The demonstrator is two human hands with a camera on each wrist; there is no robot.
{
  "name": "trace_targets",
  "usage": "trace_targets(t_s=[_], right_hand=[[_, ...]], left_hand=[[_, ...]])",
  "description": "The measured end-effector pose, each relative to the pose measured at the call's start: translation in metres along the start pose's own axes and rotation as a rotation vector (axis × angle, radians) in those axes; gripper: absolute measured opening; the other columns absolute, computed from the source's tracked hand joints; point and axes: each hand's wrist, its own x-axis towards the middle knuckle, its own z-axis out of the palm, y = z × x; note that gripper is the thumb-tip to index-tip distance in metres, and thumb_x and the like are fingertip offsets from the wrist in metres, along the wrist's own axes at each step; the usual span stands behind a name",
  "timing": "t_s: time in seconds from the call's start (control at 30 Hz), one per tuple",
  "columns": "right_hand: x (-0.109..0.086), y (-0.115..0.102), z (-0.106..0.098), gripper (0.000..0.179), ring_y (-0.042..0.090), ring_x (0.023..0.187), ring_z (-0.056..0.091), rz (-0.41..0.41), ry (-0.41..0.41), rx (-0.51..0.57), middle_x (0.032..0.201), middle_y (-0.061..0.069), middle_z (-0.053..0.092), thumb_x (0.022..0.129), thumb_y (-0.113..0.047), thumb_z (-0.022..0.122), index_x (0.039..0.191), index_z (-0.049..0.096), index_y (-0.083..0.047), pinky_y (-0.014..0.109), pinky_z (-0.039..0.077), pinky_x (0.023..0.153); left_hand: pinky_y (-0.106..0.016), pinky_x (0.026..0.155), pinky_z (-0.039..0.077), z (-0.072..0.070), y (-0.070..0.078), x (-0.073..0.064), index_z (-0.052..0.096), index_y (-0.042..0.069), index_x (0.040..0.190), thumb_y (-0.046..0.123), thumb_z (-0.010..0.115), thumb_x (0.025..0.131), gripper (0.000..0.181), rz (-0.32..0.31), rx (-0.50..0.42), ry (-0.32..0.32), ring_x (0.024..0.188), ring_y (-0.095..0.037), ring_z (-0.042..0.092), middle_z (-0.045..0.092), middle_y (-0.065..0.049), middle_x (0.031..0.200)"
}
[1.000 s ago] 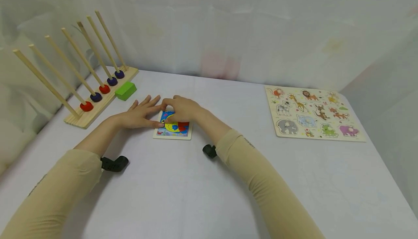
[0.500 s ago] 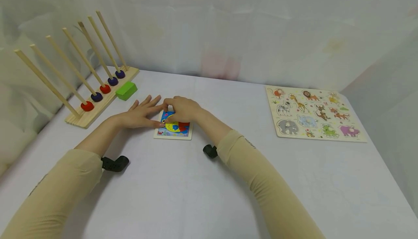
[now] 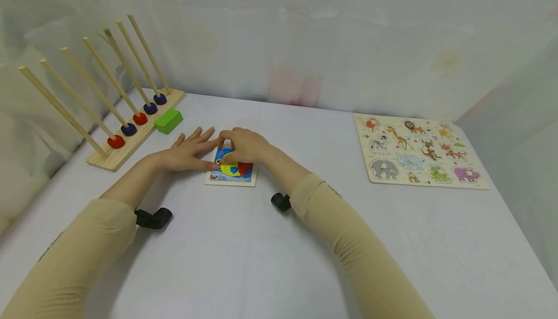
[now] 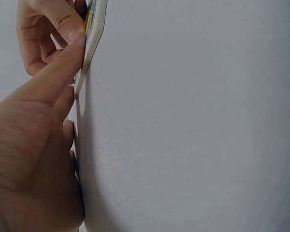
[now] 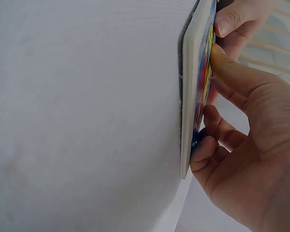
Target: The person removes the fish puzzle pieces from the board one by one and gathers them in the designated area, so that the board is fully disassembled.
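A small square fish jigsaw puzzle (image 3: 231,176) in a pale wooden frame lies flat on the white table in the head view. My left hand (image 3: 185,154) rests palm down at its left side with fingers spread, the thumb and index finger reaching the frame's left edge. From above, my right hand (image 3: 246,145) curls over the upper part of the puzzle. In the right wrist view its thumb (image 5: 227,67) is on the yellow fish, and the curled fingertips (image 5: 203,147) are at the picture's face. The hand covers the puzzle's upper right. I cannot tell whether a single piece is pinched.
A wooden rack (image 3: 141,130) with tall pegs and red and blue beads stands at the back left. A green block (image 3: 168,121) lies against its base. At the right is an animal peg puzzle board (image 3: 418,154). Pale cloth hangs behind.
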Motion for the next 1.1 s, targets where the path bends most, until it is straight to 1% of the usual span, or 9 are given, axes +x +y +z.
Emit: trace_targets(t_s=[0.17, 0.37, 0.63, 0.87, 0.9, 1.0, 1.1], right_hand=[[-0.0007, -0.0004, -0.0019, 0.038, 0.015, 0.111, 0.056, -0.015, -0.002, 0.006, 0.124, 0.000, 0.064, 0.088, -0.044, 0.071, 0.121, 0.062, -0.028, 0.034, 0.052, 0.096], [-0.0017, -0.0005, -0.0035, 0.040, 0.016, 0.115, 0.055, -0.011, 0.000, 0.013, 0.129, 0.000, 0.063, 0.087, -0.046, 0.071, 0.122, 0.063, -0.028, 0.036, 0.050, 0.101], [-0.0018, -0.0011, -0.0071, 0.042, 0.016, 0.116, 0.054, -0.021, -0.035, 0.001, 0.132, 0.001, 0.061, 0.088, -0.048, 0.070, 0.125, 0.061, -0.029, 0.036, 0.050, 0.101], [0.0013, -0.0018, -0.0090, 0.040, 0.015, 0.113, 0.053, -0.041, -0.081, -0.030, 0.132, 0.001, 0.058, 0.091, -0.046, 0.067, 0.126, 0.057, -0.029, 0.034, 0.050, 0.096], [0.0018, -0.0021, -0.0091, 0.039, 0.015, 0.113, 0.053, -0.041, -0.086, -0.036, 0.132, 0.001, 0.058, 0.092, -0.046, 0.066, 0.126, 0.057, -0.029, 0.035, 0.050, 0.097], [0.0030, -0.0030, -0.0091, 0.039, 0.015, 0.113, 0.053, -0.036, -0.097, -0.045, 0.132, 0.000, 0.058, 0.092, -0.044, 0.066, 0.126, 0.055, -0.029, 0.036, 0.050, 0.099], [0.0031, -0.0034, -0.0089, 0.039, 0.014, 0.112, 0.054, -0.032, -0.092, -0.044, 0.132, -0.001, 0.059, 0.092, -0.044, 0.066, 0.126, 0.054, -0.029, 0.037, 0.050, 0.100]], left_hand=[[-0.070, 0.116, -0.018, 0.0002, -0.0010, 0.0006, 0.027, 0.018, 0.157, 0.055, 0.063, 0.089, 0.085, -0.005, 0.003, 0.004, 0.154, -0.042, -0.017, -0.004, -0.010, 0.169], [-0.071, 0.115, -0.017, 0.0011, -0.0028, 0.0025, 0.027, 0.021, 0.157, 0.056, 0.063, 0.089, 0.085, -0.003, 0.013, 0.010, 0.153, -0.043, -0.016, -0.004, -0.010, 0.169], [-0.071, 0.115, -0.017, 0.0008, -0.0031, 0.0025, 0.026, 0.019, 0.157, 0.057, 0.063, 0.088, 0.087, -0.010, 0.014, 0.008, 0.154, -0.043, -0.017, -0.005, -0.010, 0.169], [-0.071, 0.115, -0.018, 0.0004, -0.0042, 0.0018, 0.026, 0.018, 0.157, 0.058, 0.063, 0.088, 0.088, -0.011, 0.017, 0.005, 0.153, -0.043, -0.017, -0.005, -0.011, 0.169], [-0.072, 0.114, -0.018, 0.0004, -0.0044, 0.0017, 0.026, 0.017, 0.157, 0.057, 0.063, 0.088, 0.089, -0.007, 0.014, 0.004, 0.153, -0.043, -0.017, -0.005, -0.011, 0.169], [-0.071, 0.116, -0.018, 0.0006, -0.0056, 0.0021, 0.025, 0.018, 0.157, 0.057, 0.063, 0.088, 0.088, -0.009, 0.010, 0.008, 0.154, -0.042, -0.017, -0.005, -0.010, 0.169], [-0.071, 0.115, -0.018, 0.0011, -0.0063, 0.0026, 0.026, 0.017, 0.157, 0.056, 0.064, 0.088, 0.088, -0.002, 0.000, 0.011, 0.154, -0.043, -0.017, -0.005, -0.010, 0.169]])
